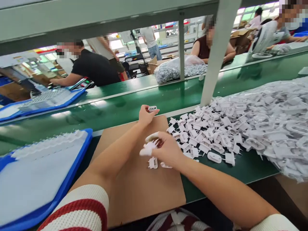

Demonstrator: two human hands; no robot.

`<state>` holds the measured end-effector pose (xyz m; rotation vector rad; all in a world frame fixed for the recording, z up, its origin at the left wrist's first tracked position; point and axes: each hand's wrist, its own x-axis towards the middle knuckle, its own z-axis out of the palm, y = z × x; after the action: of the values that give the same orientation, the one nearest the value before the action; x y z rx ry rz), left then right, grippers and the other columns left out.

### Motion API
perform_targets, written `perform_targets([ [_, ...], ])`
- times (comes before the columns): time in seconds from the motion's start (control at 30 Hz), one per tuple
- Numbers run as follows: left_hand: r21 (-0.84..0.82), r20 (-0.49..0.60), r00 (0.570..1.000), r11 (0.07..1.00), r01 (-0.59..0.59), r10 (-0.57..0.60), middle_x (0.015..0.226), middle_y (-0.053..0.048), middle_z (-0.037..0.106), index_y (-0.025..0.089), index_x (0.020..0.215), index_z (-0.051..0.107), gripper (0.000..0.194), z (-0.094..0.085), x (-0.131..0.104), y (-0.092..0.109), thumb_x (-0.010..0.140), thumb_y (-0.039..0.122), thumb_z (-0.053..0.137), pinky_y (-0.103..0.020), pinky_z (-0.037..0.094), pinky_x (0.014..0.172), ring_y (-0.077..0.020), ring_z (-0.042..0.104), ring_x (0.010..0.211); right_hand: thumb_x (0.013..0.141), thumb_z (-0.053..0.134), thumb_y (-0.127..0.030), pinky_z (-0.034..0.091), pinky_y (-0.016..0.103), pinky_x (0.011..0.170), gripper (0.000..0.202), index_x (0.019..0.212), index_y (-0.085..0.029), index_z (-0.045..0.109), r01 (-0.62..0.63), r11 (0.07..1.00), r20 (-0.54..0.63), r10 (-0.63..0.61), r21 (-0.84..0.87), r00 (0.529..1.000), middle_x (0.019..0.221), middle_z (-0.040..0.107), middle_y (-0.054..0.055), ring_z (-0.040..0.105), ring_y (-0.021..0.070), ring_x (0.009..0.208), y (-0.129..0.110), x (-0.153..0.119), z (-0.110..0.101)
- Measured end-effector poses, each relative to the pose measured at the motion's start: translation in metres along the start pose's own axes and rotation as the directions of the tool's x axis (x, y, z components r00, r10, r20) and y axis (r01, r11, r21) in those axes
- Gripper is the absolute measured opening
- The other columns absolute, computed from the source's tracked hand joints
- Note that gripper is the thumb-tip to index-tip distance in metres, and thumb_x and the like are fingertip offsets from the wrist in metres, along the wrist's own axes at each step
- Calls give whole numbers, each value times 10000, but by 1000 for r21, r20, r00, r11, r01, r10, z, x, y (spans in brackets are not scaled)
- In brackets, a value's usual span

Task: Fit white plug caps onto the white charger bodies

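above the cardboard (pixel 144 189), the right hand (pixel 168 150) reaches inward, fingers (pixel 161 135) curled.

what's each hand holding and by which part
The left hand holds a white plug casing by its outer edge. The right hand holds white plastic, too blurred to tell by which part.

Left sleeve (pixel 81 208): cream knit, dark red bands, well behind the left fingers (pixel 144 109)
Right sleeve (pixel 276 223): cream knit, well behind the right fingers (pixel 163 136)
Forearms (pixel 115 150): bare
Torso garment (pixel 190 223): dark red and pale stripes, partly cut off
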<state>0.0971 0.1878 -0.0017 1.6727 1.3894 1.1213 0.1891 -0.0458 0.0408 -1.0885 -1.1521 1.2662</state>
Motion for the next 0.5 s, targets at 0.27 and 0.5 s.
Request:
perform_targets([
  [0.27,-75,24,999,996,41,-39,812,4,666,204,923,561,575,-96,-120,1,614,502,945,-253,422,607,-148,581,684,555,963,-318,545,222,748,383,874,-214,779,-313,808,84,314,499,946,943,746,-1,645,102,806,-16,10,-10],
  [0.5,-119,225,974,993,24,3,832,10,612,204,916,593,545,-124,-199,-7,634,493,959,-259,434,617,-145,556,709,555,967,-284,555,284,810,516,1032,-234,777,-233,901,28,239,367,971,1036,774,26,700,154,890,-7,1,-4],
])
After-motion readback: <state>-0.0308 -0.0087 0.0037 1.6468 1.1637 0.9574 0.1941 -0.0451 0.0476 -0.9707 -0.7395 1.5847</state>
